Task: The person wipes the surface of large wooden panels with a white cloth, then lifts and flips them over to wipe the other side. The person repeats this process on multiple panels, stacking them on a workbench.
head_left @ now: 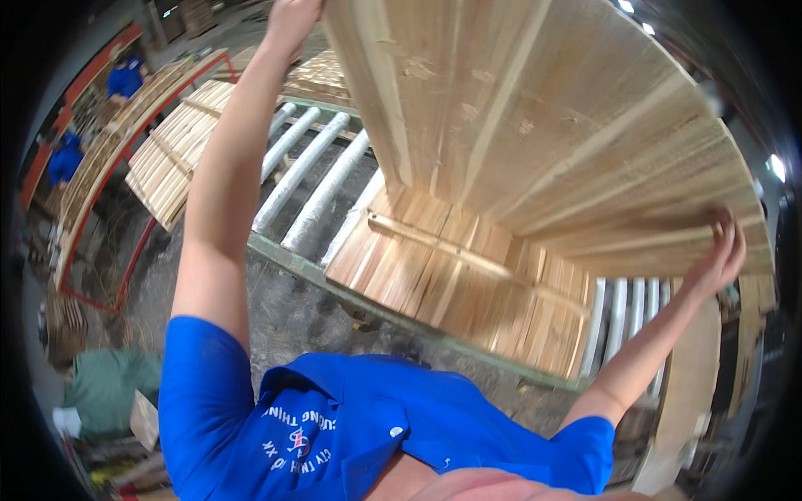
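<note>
A large wooden panel [535, 108] of light and dark boards is raised at a slant in front of me, filling the upper right. My left hand [294, 15] grips its left edge at the top of the picture, where the fingers are partly cut off. Near its lower right edge, my right hand [720, 255] holds the panel with bent, slightly blurred fingers. Below it lies a stack of wooden boards [451, 305] with a narrow batten [476, 259] across it. The raised panel hides the stack's far side.
The stack rests on a roller conveyor [322, 179] with a green frame. A slatted wooden panel [171, 150] leans at the left beside a red-framed bench [125, 154]. Two people in blue [125, 77] are beyond it. Curved boards [689, 376] stand at the right.
</note>
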Demonstrator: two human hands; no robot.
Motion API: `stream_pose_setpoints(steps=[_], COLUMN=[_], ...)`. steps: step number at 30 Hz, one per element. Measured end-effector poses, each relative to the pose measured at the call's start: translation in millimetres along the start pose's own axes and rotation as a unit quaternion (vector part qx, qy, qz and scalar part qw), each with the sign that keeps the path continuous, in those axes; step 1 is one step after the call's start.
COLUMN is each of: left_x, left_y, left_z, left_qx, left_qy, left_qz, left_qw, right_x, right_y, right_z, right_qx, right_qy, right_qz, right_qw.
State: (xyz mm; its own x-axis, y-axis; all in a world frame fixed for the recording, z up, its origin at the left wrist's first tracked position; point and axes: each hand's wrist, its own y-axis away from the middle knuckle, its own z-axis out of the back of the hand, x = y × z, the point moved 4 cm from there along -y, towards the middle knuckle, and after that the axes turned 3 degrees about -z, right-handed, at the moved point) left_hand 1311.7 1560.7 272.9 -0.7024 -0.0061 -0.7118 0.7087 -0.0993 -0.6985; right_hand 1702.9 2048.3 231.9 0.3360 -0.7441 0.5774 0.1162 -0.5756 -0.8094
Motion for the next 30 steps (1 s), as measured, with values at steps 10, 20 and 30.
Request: stream_pose_setpoints(steps=[10, 20, 30], left_x=[106.1, 318.8, 250.1], left_y=[-53.1, 190.4, 184.8], left_z=[-59.2, -96.2, 28.2], left_qx=[0.037, 0.076, -0.127], left_qy=[0.02, 0.157, 0.295], left_qz=[-0.005, 0.278, 0.214], left_qw=[0.999, 0.945, 0.923], right_x=[-311.9, -369.6, -281.7], right_y=[115.4, 151.4, 78.8], right_z=[131.6, 40.8, -52.8], right_qx=[-0.111, -0.117, -0.012], right_qy=[-0.018, -0.058, -0.081], right_qz=[-0.417, -0.407, -0.363], right_qw=[0.902, 0.904, 0.928])
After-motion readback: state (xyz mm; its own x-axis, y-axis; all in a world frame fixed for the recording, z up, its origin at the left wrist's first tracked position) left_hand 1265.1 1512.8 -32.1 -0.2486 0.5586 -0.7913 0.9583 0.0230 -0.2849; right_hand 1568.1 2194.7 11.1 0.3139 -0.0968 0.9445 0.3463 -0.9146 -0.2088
